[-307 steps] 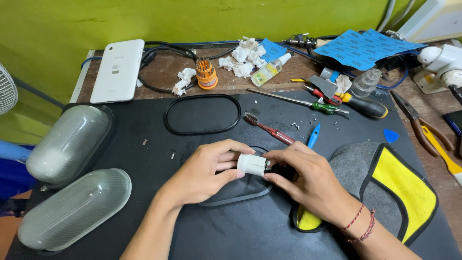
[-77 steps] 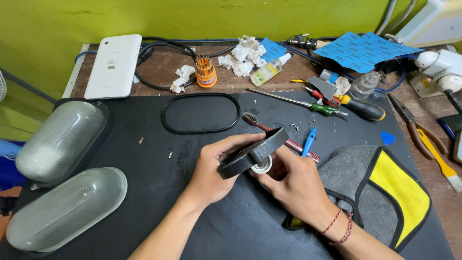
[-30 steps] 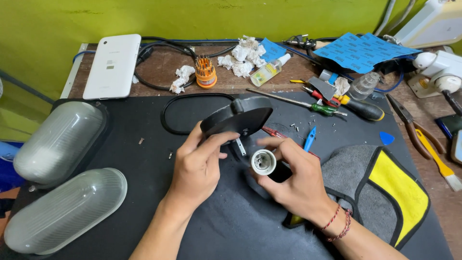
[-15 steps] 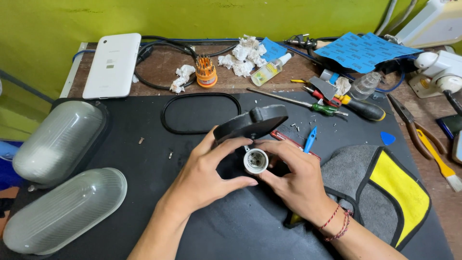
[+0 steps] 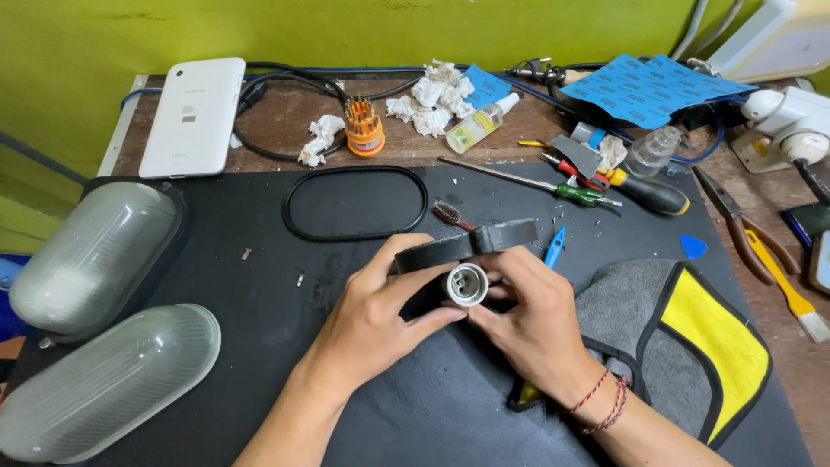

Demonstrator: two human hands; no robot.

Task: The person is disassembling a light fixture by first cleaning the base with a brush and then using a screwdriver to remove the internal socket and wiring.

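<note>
On the counter (image 5: pixel 259 130) lies our black mat (image 5: pixel 259 285), two ribbed glass covers (image 5: pixel 95 251) at its left. Above it our left hand (image 5: pixel 367 324) and right hand (image 5: pixel 532 324) grip the black lamp base (image 5: pixel 471 246), stiff and light, best held by its rim, fingers pinching its small white socket (image 5: pixel 466 284), likely brittle.

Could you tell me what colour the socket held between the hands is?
White socket, seen best in the head view.
</note>
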